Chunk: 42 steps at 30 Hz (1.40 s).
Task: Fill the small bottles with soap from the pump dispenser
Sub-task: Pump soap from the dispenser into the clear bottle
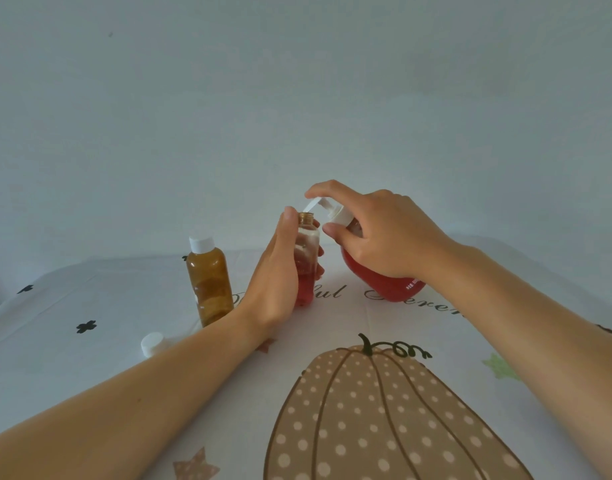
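My left hand (275, 271) holds a small clear bottle (306, 268), uncapped and upright on the table, with red soap in its lower part. Its mouth sits under the white spout of the pump dispenser (398, 289), a round bottle of red soap. My right hand (377, 230) is on the white pump head, with the forefinger along the spout and the thumb curled at the collar. A second small bottle (211, 282), amber and closed with a white cap, stands to the left. A loose white cap (152, 344) lies on the table near my left forearm.
The table (89, 358) wears a white cloth printed with a large spotted pumpkin (384, 420), stars and script lettering. A plain pale wall rises right behind the table's far edge.
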Motion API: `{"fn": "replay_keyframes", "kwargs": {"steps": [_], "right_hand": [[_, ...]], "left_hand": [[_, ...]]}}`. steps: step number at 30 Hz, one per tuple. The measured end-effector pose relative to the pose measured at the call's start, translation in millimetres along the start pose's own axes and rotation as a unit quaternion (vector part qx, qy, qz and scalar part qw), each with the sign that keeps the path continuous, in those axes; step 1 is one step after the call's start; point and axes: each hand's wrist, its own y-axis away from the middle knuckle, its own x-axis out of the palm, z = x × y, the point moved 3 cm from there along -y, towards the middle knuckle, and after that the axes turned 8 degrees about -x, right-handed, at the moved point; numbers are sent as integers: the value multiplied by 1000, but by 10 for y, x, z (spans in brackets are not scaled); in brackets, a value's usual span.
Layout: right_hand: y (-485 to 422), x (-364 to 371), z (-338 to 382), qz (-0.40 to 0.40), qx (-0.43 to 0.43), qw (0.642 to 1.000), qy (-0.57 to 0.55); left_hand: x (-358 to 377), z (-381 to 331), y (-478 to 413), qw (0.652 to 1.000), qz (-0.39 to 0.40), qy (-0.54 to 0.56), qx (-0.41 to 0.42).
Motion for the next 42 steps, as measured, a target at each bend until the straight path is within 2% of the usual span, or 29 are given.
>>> {"fn": "replay_keyframes", "kwargs": {"steps": [6,12,18,26,35,42], "right_hand": [[0,-32,-27,-18,13,1000,-8],[-3,-22,7,15,1,1000,-4],[6,-28,-13,22,5,1000,-9],[15,-16,-42,-1,29,999,-21],[3,-27,-36,88,27,993,-80],[15,0,-17,46,14,996,-71]], "left_hand": [[89,-103,34,996,52,76,19],[34,-110,41,996,31,89,3],[4,-51,0,1000,-1,22,-5],[24,-68,22,997,-4,-63,32],[5,-111,70,995,-35,-60,67],[6,-130,90,994,-45,-69,78]]}}
